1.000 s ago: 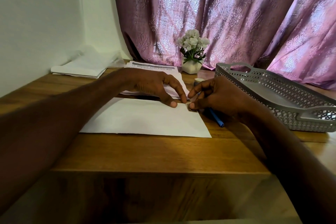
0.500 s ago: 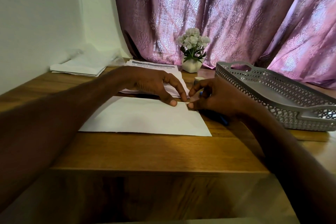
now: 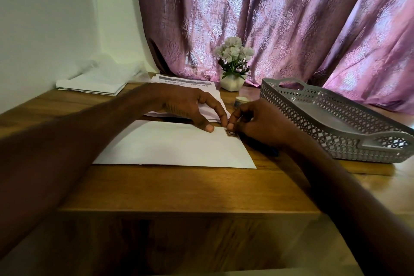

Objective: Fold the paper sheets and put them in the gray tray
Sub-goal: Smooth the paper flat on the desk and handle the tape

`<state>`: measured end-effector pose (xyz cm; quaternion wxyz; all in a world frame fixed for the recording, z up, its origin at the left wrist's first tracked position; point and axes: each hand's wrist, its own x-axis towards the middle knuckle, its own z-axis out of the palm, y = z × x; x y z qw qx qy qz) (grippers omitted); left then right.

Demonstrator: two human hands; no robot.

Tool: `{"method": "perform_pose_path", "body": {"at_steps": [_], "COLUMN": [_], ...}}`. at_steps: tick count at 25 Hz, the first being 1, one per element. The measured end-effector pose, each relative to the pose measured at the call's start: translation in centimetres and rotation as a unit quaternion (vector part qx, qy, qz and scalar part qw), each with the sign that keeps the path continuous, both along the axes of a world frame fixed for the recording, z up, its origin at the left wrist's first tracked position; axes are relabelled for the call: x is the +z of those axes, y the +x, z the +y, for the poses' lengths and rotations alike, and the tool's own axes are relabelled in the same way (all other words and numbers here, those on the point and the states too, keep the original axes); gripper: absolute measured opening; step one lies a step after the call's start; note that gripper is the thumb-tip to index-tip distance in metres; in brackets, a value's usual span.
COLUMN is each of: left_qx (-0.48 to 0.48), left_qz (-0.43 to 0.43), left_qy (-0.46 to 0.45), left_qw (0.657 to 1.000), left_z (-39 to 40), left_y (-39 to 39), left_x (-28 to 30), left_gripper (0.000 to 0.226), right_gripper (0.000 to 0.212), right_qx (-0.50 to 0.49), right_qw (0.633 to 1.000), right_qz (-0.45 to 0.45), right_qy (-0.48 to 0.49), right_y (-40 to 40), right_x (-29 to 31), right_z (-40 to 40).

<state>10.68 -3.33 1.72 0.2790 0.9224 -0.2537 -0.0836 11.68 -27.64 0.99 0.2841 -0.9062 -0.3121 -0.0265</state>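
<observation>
1. My left hand (image 3: 190, 107) rests fingertips-down on the far right corner of the folded white sheet (image 3: 174, 144), fingers bent and pressing, wrapped round nothing.
2. My right hand (image 3: 262, 122) is curled at that same corner; thumb and forefinger seem to pinch a small dark patterned piece (image 3: 231, 133), though I cannot make out what it is.
3. The sheet lies flat on the wooden desk (image 3: 179, 186).
4. The gray tray (image 3: 336, 123) sits to the right, well apart from the sheet.
5. My left hand hides much of the printed paper stack (image 3: 186, 84) behind it.
6. A blue thing (image 3: 274, 152) peeks from under my right wrist, too hidden to identify.
</observation>
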Motion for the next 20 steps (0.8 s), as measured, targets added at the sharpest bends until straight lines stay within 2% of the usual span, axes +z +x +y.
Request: {"method": "perform_pose_path", "body": {"at_steps": [5, 10, 14, 20], "left_qx": [-0.003, -0.01, 0.003, 0.009], "left_qz": [-0.002, -0.004, -0.002, 0.004], "left_qy": [0.016, 0.064, 0.067, 0.064], "left_qw": [1.0, 0.998, 0.998, 0.998], "left_z": [-0.4, -0.1, -0.3, -0.6], "left_y": [0.0, -0.1, -0.3, -0.6], "left_x": [0.0, 0.3, 0.4, 0.6], "left_gripper": [0.034, 0.033, 0.032, 0.032], "right_gripper": [0.016, 0.01, 0.023, 0.035], "right_qx": [0.013, 0.046, 0.069, 0.053], "right_qw": [1.0, 0.998, 0.996, 0.995], "right_qz": [-0.007, -0.002, 0.027, -0.03], "right_qy": [-0.007, -0.037, -0.052, -0.075], "right_y": [0.2, 0.3, 0.4, -0.1], "right_x": [-0.1, 0.5, 1.2, 0.7], "right_z": [-0.2, -1.1, -2.1, -1.2]}}
